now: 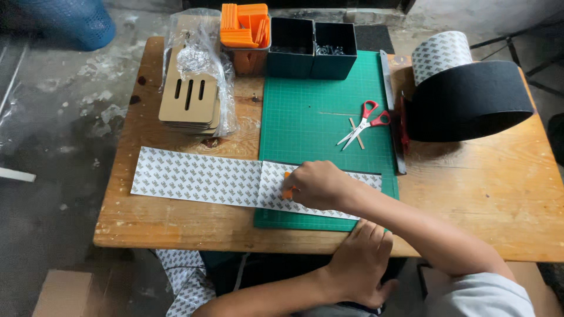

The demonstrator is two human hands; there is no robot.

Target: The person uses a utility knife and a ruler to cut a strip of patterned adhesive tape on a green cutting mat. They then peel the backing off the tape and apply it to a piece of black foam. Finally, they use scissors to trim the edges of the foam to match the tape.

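My right hand [320,185] lies on a long white strip with a grey repeating pattern [194,176] and is closed around a small orange piece [286,189], which it presses against the strip. The strip runs from the bare wood on the left onto the green cutting mat [323,105]. My left hand [359,267] rests palm down at the front edge of the wooden table [487,194], fingers together and pointing at the mat, just below my right forearm. It holds nothing that I can see.
Red-handled scissors [364,124] and a metal ruler [389,100] lie on the mat. A large black roll with patterned backing [470,100] stands at the right. Behind are slotted brown boards in plastic [189,100], orange pieces [244,26] and two dark bins [311,44].
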